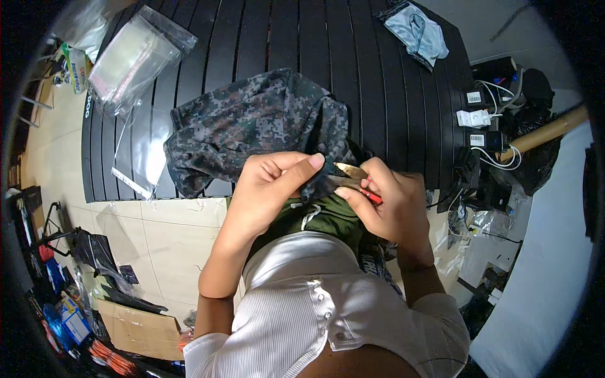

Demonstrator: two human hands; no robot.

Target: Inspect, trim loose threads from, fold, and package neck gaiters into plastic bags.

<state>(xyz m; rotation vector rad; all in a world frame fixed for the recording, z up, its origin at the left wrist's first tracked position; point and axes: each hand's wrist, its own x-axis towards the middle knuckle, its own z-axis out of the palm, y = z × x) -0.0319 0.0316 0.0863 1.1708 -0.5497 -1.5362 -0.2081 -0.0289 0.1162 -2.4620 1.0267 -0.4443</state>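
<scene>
A dark digital-camouflage garment point(252, 116) lies crumpled across the near edge of the black slatted table. My left hand point(268, 186) is closed in a pinch on the garment's near right part, thumb pointing right. Just to the right, my right hand point(391, 198) is wrapped round what look like small thread snips point(351, 170), with a shiny pointed tip and red at the grip. Their tip points left, close to my left thumb and the cloth. The fingers partly hide the snips, and whether the blades touch the fabric I cannot tell.
Clear plastic bags point(135, 60) lie at the table's left side. A light blue folded cloth point(417, 34) rests at the far right. Beyond the right edge are chargers with white cables point(476, 118) and a cardboard tube point(548, 131). Flattened cardboard point(142, 327) lies on the floor at left.
</scene>
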